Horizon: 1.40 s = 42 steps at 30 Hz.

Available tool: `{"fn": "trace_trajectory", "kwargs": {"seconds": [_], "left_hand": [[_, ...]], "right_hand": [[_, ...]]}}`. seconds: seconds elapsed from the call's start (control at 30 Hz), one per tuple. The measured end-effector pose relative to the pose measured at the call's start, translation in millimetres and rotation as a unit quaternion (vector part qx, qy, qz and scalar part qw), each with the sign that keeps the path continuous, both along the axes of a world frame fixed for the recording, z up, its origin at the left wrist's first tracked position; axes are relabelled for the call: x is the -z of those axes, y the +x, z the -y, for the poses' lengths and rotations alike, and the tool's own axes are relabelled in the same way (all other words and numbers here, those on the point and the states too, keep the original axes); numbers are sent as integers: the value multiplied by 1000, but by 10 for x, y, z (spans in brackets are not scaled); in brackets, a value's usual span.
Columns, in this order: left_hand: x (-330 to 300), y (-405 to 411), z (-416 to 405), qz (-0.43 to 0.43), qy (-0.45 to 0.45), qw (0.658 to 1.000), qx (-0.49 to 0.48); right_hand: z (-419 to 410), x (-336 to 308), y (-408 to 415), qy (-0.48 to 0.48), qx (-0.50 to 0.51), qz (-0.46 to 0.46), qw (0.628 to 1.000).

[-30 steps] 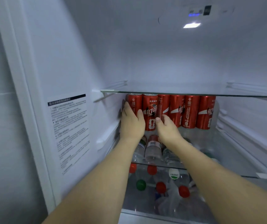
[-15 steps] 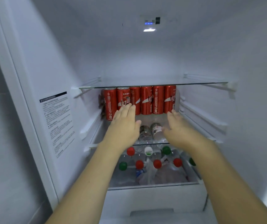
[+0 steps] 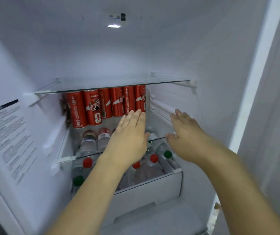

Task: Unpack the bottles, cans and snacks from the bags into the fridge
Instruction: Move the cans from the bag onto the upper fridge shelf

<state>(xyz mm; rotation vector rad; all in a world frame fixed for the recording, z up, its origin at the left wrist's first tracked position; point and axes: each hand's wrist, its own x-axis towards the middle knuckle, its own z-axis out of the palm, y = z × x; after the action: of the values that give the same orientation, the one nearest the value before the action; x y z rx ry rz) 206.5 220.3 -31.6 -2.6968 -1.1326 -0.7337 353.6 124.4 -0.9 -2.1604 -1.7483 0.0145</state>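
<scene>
At about nine o'clock a printed label (image 3: 5,139) is seen stuck to the fridge's left inner wall (image 3: 39,61). Just right of it, under the upper glass shelf (image 3: 112,84), a row of red cans (image 3: 91,108) is stood upright on the middle glass shelf (image 3: 66,159), packed side by side and pushed toward the back, probably so that floor space in front is kept for more items. Clear bottles (image 3: 88,141) are laid on their sides in front of the cans, and more bottles with red and green caps (image 3: 87,162) are laid in the white drawer (image 3: 146,189) at six o'clock; lying flat seems the only way they fit beneath the low shelves.

Near the centre, the left hand (image 3: 129,138) is held flat with straight fingers, its fingertips (image 3: 135,114) at or just before the rightmost can at twelve o'clock; whether the can is touched cannot be told. Nothing is grasped by it. At three o'clock, the right hand (image 3: 185,133) is also spread and relaxed, palm down, empty, close to the ribbed right wall (image 3: 163,107). The row is judged to be getting squared up, or simply let go of. No bags are in view, so what remains to be unpacked cannot be judged.
</scene>
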Motion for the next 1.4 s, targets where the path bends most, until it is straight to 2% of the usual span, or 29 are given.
{"fn": "trace_trajectory", "kwargs": {"seconds": [0.23, 0.43, 0.6, 0.77, 0.87, 1.07, 1.4], "left_hand": [[-14, 257, 452, -7, 9, 997, 77], [-105, 552, 844, -34, -3, 993, 114], [-85, 651, 1181, -55, -10, 985, 165], [-83, 697, 1297, -28, 11, 977, 212], [-14, 856, 1385, -12, 61, 958, 280], [45, 1083, 1627, -12, 63, 915, 399], [-14, 1457, 2273, -30, 33, 858, 511]], "right_hand": [[740, 9, 146, -29, 60, -13, 998], [1267, -41, 264, -17, 92, -38, 995], [1606, 70, 208, -51, 101, -18, 993], [1896, 48, 196, -73, 181, -68, 978], [2022, 53, 226, -67, 241, -86, 964], [2305, 85, 279, -29, 362, -93, 927], [2987, 160, 209, -23, 498, -31, 866]]}}
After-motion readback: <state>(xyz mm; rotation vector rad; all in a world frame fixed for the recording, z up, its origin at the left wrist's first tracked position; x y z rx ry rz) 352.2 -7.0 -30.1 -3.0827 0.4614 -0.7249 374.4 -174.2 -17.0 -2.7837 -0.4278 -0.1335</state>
